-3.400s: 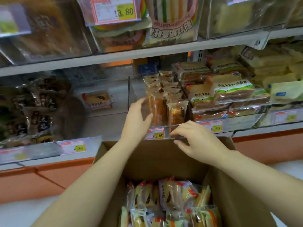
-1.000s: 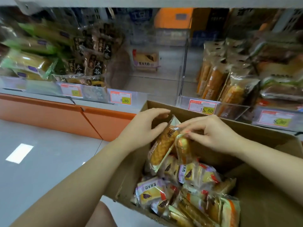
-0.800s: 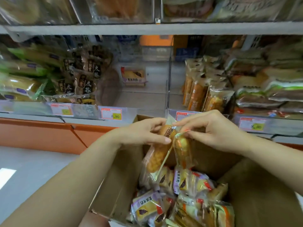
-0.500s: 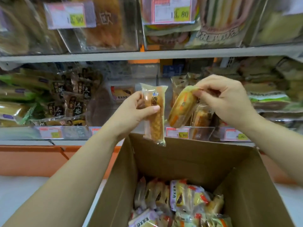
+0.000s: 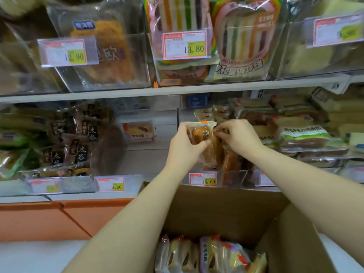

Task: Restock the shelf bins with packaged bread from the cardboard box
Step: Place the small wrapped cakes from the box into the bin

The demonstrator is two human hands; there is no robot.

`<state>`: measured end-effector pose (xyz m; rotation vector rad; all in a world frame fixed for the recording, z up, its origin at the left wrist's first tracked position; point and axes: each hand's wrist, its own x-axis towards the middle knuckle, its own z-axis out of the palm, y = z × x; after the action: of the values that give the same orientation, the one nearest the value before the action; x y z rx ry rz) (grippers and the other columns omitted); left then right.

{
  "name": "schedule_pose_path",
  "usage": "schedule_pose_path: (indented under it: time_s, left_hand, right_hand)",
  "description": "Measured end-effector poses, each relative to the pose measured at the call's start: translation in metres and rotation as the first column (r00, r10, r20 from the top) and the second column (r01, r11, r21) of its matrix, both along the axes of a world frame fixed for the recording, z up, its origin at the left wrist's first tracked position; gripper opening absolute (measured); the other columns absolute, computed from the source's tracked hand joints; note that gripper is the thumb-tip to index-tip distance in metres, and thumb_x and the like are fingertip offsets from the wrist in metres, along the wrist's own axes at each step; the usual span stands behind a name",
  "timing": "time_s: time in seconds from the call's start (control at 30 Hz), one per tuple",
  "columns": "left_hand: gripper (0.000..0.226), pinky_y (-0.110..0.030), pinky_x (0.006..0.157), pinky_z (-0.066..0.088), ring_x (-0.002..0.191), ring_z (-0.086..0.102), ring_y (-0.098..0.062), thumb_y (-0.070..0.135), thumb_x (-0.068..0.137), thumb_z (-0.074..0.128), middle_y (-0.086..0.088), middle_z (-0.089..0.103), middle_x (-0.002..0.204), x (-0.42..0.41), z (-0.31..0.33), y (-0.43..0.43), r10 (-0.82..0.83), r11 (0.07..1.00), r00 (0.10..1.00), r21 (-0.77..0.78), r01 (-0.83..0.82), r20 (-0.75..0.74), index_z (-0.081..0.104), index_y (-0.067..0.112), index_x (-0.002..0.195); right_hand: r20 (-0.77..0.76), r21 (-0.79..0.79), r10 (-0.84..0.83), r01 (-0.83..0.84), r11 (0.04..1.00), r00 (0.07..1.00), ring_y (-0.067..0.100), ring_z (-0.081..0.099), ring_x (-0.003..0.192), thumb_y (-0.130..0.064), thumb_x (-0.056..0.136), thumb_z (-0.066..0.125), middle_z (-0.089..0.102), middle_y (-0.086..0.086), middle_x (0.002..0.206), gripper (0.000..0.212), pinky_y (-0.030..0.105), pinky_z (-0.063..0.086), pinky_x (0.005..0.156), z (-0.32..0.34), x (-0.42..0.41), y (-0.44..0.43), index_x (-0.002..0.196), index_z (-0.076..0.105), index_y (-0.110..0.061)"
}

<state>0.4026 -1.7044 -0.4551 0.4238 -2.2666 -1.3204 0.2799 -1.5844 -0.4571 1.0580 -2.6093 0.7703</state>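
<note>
Over the clear shelf bin [image 5: 233,177], a left hand [image 5: 184,148] curls its fingers round a bread packet [image 5: 200,133]; the right hand [image 5: 239,136] pinches a second packet [image 5: 215,148] standing in the bin. The cardboard box [image 5: 216,209] sits below the bin.

A person's left hand [image 5: 183,146] and right hand [image 5: 239,137], both bare, with slim forearms uncovered along their whole visible length; any clothing is out of view.
</note>
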Motion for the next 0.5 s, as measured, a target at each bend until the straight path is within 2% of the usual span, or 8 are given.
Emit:
schedule_pose_path:
  time_s: [0.07, 0.13, 0.23, 0.33, 0.4, 0.5]
  left_hand:
    - [0.041, -0.004, 0.063, 0.039, 0.09, 0.054, -0.001, 0.025, 0.08, 0.075, 0.015, 0.055, 0.099, -0.008, -0.009, 0.002, 0.005, 1.0, 0.998, -0.002, -0.005, 0.056, 0.044, 0.027, 0.108]
    - [0.042, -0.013, 0.073, 0.042, 0.094, 0.056, -0.006, 0.025, 0.079, 0.076, 0.011, 0.056, 0.101, -0.013, -0.02, 0.004, 0.01, 1.0, 0.992, -0.031, -0.006, 0.128, 0.046, 0.024, 0.109]
    - [0.053, -0.026, 0.081, 0.046, 0.102, 0.059, -0.017, 0.029, 0.076, 0.078, 0.0, 0.062, 0.113, -0.017, -0.036, 0.009, 0.056, 0.988, 0.965, -0.156, -0.016, 0.257, 0.047, 0.015, 0.118]
    - [0.067, -0.031, 0.086, 0.048, 0.111, 0.058, -0.022, 0.039, 0.074, 0.078, -0.005, 0.06, 0.123, -0.019, -0.046, 0.009, 0.062, 0.963, 0.921, -0.265, 0.046, 0.385, 0.043, 0.013, 0.126]
    - [0.075, -0.031, 0.087, 0.047, 0.114, 0.056, -0.021, 0.046, 0.075, 0.075, -0.005, 0.057, 0.129, -0.019, -0.043, 0.002, -0.016, 0.972, 0.892, -0.202, 0.119, 0.451, 0.039, 0.015, 0.133]
    - [0.081, -0.028, 0.091, 0.042, 0.122, 0.052, -0.02, 0.052, 0.082, 0.065, -0.004, 0.049, 0.14, -0.019, -0.032, -0.01, -0.145, 0.961, 0.845, -0.13, 0.244, 0.515, 0.028, 0.017, 0.144]
  right_hand:
    - [0.038, -0.005, 0.008, -0.008, 1.0, 0.999, 0.022, 0.063, 0.103, -0.021, 0.089, 0.062, 0.07, 0.003, 0.11, 0.024, 0.029, 0.046, 0.089, 0.002, -0.004, 0.001, 0.111, 0.071, -0.017]
    - [0.076, 0.0, 0.045, -0.045, 0.999, 0.996, 0.019, 0.062, 0.106, -0.019, 0.089, 0.062, 0.069, 0.002, 0.113, 0.025, 0.029, 0.046, 0.093, 0.003, -0.005, 0.002, 0.113, 0.07, -0.016]
    - [0.127, 0.045, 0.099, -0.105, 0.993, 0.987, 0.016, 0.059, 0.111, -0.021, 0.091, 0.06, 0.066, 0.001, 0.12, 0.025, 0.031, 0.044, 0.098, 0.005, -0.005, 0.005, 0.115, 0.068, -0.019]
    - [0.154, 0.094, 0.139, -0.155, 0.983, 0.978, 0.014, 0.056, 0.115, -0.021, 0.095, 0.052, 0.063, -0.001, 0.125, 0.028, 0.027, 0.041, 0.097, 0.003, 0.001, 0.009, 0.12, 0.064, -0.022]
    - [0.105, 0.078, 0.15, -0.159, 0.984, 0.983, 0.013, 0.055, 0.115, -0.021, 0.097, 0.049, 0.063, -0.003, 0.124, 0.029, 0.023, 0.039, 0.094, 0.003, 0.007, 0.015, 0.122, 0.063, -0.022]
    - [-0.028, 0.016, 0.087, -0.087, 0.996, 0.996, 0.015, 0.054, 0.113, -0.021, 0.096, 0.05, 0.064, -0.004, 0.12, 0.028, 0.029, 0.04, 0.095, 0.002, 0.015, 0.032, 0.121, 0.063, -0.022]
